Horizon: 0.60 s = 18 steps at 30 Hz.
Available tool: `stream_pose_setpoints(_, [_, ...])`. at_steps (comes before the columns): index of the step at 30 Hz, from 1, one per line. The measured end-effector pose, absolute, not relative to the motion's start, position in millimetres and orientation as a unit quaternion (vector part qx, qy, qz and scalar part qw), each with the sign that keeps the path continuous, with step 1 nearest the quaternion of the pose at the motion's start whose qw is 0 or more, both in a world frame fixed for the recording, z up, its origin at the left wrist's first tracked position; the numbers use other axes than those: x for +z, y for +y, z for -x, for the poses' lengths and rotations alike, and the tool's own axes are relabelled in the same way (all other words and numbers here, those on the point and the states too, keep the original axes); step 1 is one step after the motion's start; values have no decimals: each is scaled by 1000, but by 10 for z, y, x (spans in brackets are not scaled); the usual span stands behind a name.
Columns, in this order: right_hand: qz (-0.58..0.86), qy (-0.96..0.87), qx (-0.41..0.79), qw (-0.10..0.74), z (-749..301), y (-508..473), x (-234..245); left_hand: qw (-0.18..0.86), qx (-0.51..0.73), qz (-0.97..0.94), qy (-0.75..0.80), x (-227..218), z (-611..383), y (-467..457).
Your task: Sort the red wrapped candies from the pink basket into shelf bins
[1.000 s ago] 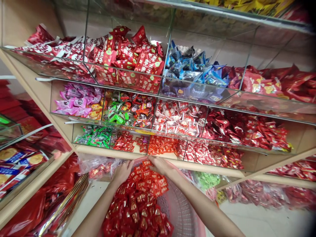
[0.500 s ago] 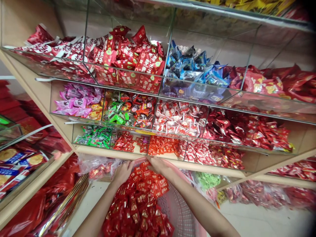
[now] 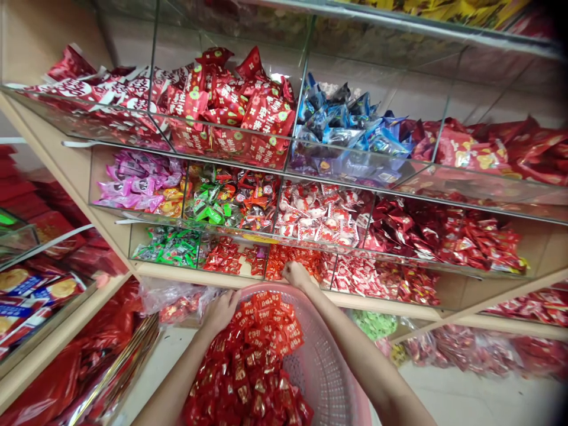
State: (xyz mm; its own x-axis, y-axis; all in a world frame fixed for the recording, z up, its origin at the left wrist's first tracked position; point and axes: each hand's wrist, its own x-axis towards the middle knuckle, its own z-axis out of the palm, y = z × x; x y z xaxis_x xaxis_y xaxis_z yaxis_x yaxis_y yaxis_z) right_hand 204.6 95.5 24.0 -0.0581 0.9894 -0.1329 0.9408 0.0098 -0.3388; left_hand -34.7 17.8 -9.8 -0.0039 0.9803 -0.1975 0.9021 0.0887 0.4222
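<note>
A person stocks a sweet display from a pink basket (image 3: 323, 367) heaped with small red-wrapped candies (image 3: 252, 367), held up against the wooden edge of the lowest shelf (image 3: 177, 273). The left hand (image 3: 222, 310) rests at the basket's far rim, fingers curled on the candy heap; whether that grip is clamped on the rim or only pressed to the wrappers cannot be told. The right hand (image 3: 296, 273) reaches over the shelf edge into the bin of orange-red candies (image 3: 293, 260), fingers drawn together as if around a few pieces, though what they enclose is hidden. The heap stands above the basket's rim and slopes toward the left side, so a tilt or a nudge from the left forearm could likely send wrappers sliding off onto the floor below. With only one hand at the basket, its balance looks uncertain. The neighbouring bins, red candies (image 3: 226, 254) to the left and red-and-white ones (image 3: 373, 275) to the right, sit behind low glass dividers, so loose pieces could easily land in the wrong compartment.
</note>
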Motion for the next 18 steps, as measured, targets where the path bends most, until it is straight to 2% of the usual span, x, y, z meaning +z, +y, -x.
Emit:
stream_pose_setpoints(7, [755, -618, 217, -9, -1917, 1129, 123, 219, 91, -679, 695, -116, 360, 179])
stream_pose_setpoints(18, [737, -632, 234, 39, -1941, 1138, 49, 220, 88, -677, 697, -94, 352, 169])
